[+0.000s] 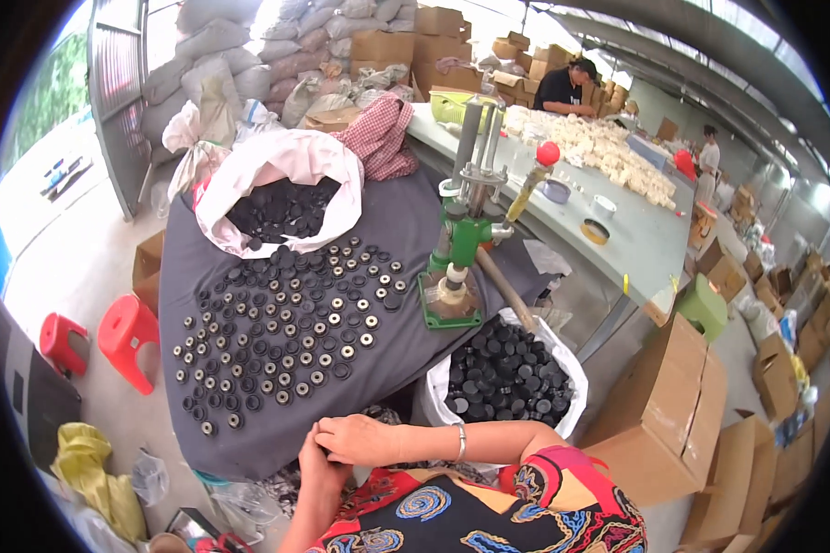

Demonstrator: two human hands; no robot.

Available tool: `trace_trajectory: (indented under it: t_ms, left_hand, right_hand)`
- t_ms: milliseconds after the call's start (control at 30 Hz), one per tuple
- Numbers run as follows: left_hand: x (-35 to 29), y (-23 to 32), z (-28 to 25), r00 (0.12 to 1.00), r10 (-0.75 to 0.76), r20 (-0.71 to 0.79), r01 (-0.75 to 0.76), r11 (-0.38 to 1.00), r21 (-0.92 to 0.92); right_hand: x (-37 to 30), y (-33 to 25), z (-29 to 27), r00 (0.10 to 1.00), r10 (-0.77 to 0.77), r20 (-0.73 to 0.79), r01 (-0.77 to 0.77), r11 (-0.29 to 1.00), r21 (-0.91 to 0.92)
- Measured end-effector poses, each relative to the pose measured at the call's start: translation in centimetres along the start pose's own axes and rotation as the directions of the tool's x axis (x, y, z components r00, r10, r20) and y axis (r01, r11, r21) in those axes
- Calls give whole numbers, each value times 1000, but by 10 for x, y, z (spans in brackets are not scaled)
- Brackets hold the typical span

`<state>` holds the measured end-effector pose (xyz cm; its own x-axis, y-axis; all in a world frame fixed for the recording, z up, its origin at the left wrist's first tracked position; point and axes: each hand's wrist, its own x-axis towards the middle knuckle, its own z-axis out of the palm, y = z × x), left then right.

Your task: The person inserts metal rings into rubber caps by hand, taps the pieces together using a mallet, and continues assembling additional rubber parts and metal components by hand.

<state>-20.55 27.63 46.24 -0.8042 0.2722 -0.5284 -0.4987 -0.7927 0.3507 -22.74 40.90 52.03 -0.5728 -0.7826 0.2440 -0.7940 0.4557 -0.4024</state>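
At the near edge of the cloth-covered table, my left hand [319, 465] and my right hand [360, 441] meet with curled fingers. A bit of something dark shows between them, too hidden to name. Beyond them, round black caps [249, 346] lie spread over the dark grey cloth [392, 355], many with a metal ring in the middle. A green hand press [458, 244] with a red-knobbed lever stands to the right, apart from both hands. Close to my right forearm, a white sack [576, 387] holds more black caps [503, 373].
A pinkish-white sack [337, 152] of black pieces stands at the table's far side. Behind the press, a long grey table [650, 263] carries pale pieces [599, 152] and tape rolls; a person works there. Red stools [127, 341] are at left, cardboard boxes [659, 405] at right.
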Motion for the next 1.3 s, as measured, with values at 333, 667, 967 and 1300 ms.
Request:
trace_trajectory:
  t_ms: [333, 667, 967, 1300]
  left_hand:
    - [3, -9, 1, 996, 83, 28, -81, 995, -63]
    - [-20, 8, -1, 999, -5, 52, 0, 996, 94]
    - [-31, 14, -6, 994, 10, 106, -19, 996, 86]
    - [-29, 15, -9, 999, 9, 49, -15, 994, 111]
  right_hand:
    - [-7, -3, -1, 992, -123, -21, 109, 937, -332]
    - [-5, 96, -92, 870, 287, -401, -286, 956, 63]
    - [8, 175, -88, 893, 358, -273, -413, 892, -182]
    - [16, 173, -89, 900, 394, -188, -434, 854, -287]
